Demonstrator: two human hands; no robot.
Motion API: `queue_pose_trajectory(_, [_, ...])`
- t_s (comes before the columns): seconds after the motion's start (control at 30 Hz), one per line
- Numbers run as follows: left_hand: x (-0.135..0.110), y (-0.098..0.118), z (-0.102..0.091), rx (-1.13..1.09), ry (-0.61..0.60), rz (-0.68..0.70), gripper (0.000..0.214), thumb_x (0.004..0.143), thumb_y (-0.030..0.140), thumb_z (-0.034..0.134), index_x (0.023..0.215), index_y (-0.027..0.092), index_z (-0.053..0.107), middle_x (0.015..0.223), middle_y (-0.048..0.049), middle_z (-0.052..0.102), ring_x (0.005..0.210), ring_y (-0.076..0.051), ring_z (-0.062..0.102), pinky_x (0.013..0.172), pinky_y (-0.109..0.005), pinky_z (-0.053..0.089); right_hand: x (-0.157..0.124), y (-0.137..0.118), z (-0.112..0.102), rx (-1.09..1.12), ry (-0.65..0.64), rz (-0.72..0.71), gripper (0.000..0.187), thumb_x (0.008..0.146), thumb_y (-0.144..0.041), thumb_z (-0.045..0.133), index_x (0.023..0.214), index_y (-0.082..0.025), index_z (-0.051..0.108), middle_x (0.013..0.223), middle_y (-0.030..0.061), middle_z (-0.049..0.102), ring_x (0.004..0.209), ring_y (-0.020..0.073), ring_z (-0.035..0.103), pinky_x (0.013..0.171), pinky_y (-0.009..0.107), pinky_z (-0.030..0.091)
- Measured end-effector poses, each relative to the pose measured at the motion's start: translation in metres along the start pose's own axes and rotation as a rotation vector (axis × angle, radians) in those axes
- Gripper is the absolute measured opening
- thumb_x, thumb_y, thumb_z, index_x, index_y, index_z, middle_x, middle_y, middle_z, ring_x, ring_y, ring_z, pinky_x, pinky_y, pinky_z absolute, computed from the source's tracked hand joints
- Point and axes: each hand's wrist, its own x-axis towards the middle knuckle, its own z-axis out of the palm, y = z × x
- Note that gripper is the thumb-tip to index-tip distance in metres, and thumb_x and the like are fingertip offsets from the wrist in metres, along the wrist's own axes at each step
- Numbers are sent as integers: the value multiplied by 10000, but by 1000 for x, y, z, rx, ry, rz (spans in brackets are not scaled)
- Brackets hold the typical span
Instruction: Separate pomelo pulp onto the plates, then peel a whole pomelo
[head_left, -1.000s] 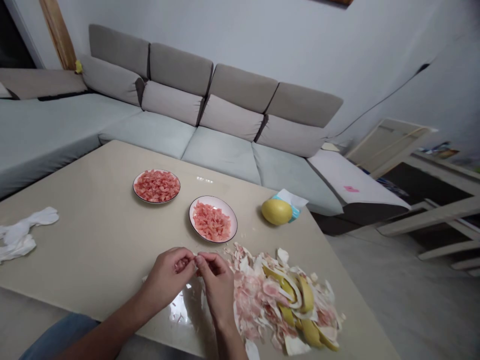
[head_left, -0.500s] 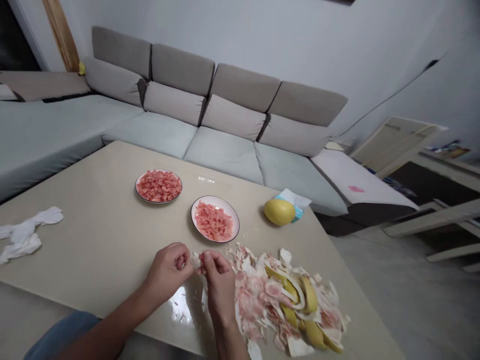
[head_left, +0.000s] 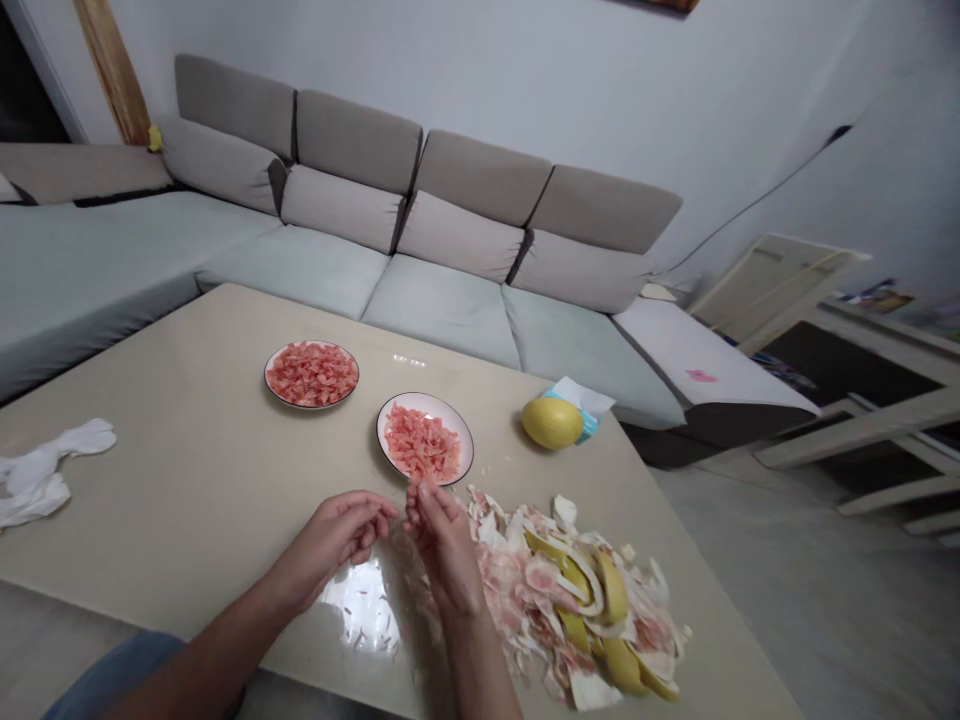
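Note:
My right hand (head_left: 448,548) is raised at the near rim of the closer plate (head_left: 463,420), its fingertips pinched on a small piece of pink pomelo flesh, mostly hidden by the fingers. That white, dark-rimmed plate bears a heap of pink pomelo flesh (head_left: 421,442). Just left of it, my left hand (head_left: 334,545) hovers over the table with fingers curled and thumb against the index finger; whatever they hold is hidden. Right of my hands lies a pile of pomelo peel and membranes (head_left: 547,590), pale pink, white and yellow-green.
A fuller plate of pomelo flesh (head_left: 313,374) stands farther left. A whole yellow pomelo (head_left: 552,423) rests against a blue tissue pack (head_left: 590,424). Crumpled white tissue (head_left: 37,480) lies at the left of the table (head_left: 195,430). Behind is a grey sofa (head_left: 442,300).
My right hand has moved up and forward to the plate's near rim. My left hand has loosened from a tighter fist and turned slightly. The view has shifted a little.

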Motion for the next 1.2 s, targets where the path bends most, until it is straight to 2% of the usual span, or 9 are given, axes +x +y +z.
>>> queue_pose_trajectory(0.2, [8, -3, -9, -445, -78, -158, 330, 911, 305, 488, 953, 57, 701, 995, -162, 697, 865, -193, 662, 816, -286, 503, 57, -26, -22, -696, 109, -416, 327, 759, -388, 677, 1021, -195, 708, 1123, 103, 660, 961, 234, 610, 842, 376, 490])
queue_pose_trajectory(0.33, [12, -3, -12, -597, -109, -206, 411, 956, 307, 401, 1036, 12, 675, 1091, -202, 692, 1025, -249, 655, 957, -341, 467, 35, -33, -18, -855, 75, -570, 237, 851, -317, 579, 1012, -209, 716, 1106, 100, 663, 1032, 235, 595, 863, 368, 480])
queue_pose_trajectory(0.43, [12, -4, -10, -644, -106, -193, 417, 969, 284, 375, 1071, -10, 652, 1077, -203, 697, 1005, -222, 663, 940, -313, 476, -3, -31, -3, -923, -109, -542, 181, 881, -261, 567, 968, -242, 724, 976, 65, 684, 894, 197, 624, 772, 316, 496])
queue_pose_trajectory(0.53, [11, -5, -9, -639, -98, -172, 410, 977, 280, 362, 1101, -1, 633, 1019, -180, 711, 847, -167, 683, 825, -266, 509, -29, -22, 12, -1013, -316, -519, 278, 804, -224, 677, 1074, -285, 702, 1108, 64, 651, 982, 216, 603, 834, 335, 488])
queue_pose_trajectory(0.67, [10, -5, -8, -602, -78, -197, 426, 976, 320, 359, 1180, 26, 590, 1040, -168, 704, 852, -175, 677, 753, -260, 509, -32, -11, 22, -1023, -380, -564, 247, 816, -172, 646, 1031, -267, 722, 1054, 70, 662, 973, 210, 601, 860, 340, 478])
queue_pose_trajectory(0.83, [9, -2, -10, -665, -119, -212, 468, 965, 341, 371, 1232, -5, 539, 1120, -202, 673, 949, -197, 665, 883, -286, 477, -24, -18, 16, -721, -312, -316, 119, 838, -250, 628, 877, -230, 739, 917, 55, 706, 847, 196, 634, 766, 317, 503])
queue_pose_trajectory(1.0, [10, -3, -12, -724, -157, -223, 522, 954, 336, 394, 1317, -33, 453, 1232, -237, 609, 1136, -248, 603, 1029, -339, 407, -14, -21, -1, -377, -198, -24, 249, 763, -412, 710, 868, -187, 718, 779, 41, 684, 648, 153, 594, 640, 293, 511])
queue_pose_trajectory(1.1, [11, -4, -13, -757, -150, -242, 543, 954, 336, 389, 1336, -48, 425, 1268, -252, 586, 1199, -273, 567, 1076, -357, 374, 3, -24, -9, -334, -131, -35, 319, 718, -452, 741, 872, -175, 714, 799, 51, 686, 673, 160, 605, 641, 295, 521])
queue_pose_trajectory(1.2, [11, -4, -13, -756, -141, -255, 555, 957, 339, 372, 1350, -52, 398, 1285, -261, 575, 1223, -294, 551, 1096, -375, 355, 34, -33, -17, -502, -52, -188, 364, 747, -478, 693, 930, -164, 715, 861, 69, 709, 733, 182, 637, 691, 328, 537])
